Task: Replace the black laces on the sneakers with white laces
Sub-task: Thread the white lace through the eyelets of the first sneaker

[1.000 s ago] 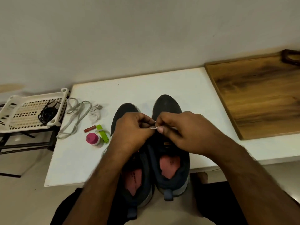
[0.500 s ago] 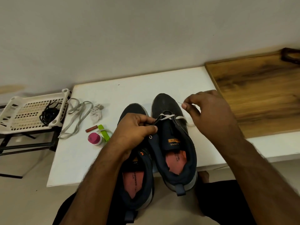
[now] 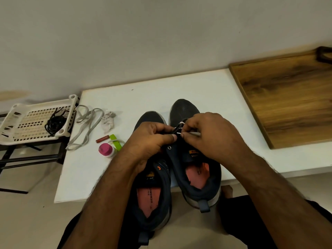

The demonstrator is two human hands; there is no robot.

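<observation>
Head view: the right hand (image 3: pixel 208 135) pinches the white lace (image 3: pixel 179 133) tip at the right sneaker (image 3: pixel 186 159), the left hand (image 3: pixel 152 139) grips its eyelet edge (spare lace (image 3: pixel 86 126) at nine o'clock).

Both forearms come in bare from the bottom of the view, no sleeves, no watch, no bands, with fine hair along them. The left hand (image 3: pixel 150 139) and right hand (image 3: pixel 210 135) carry no rings, nails short and plain. Dark, near-black clothing covers the lap (image 3: pixel 242 218) below, unmarked.
</observation>
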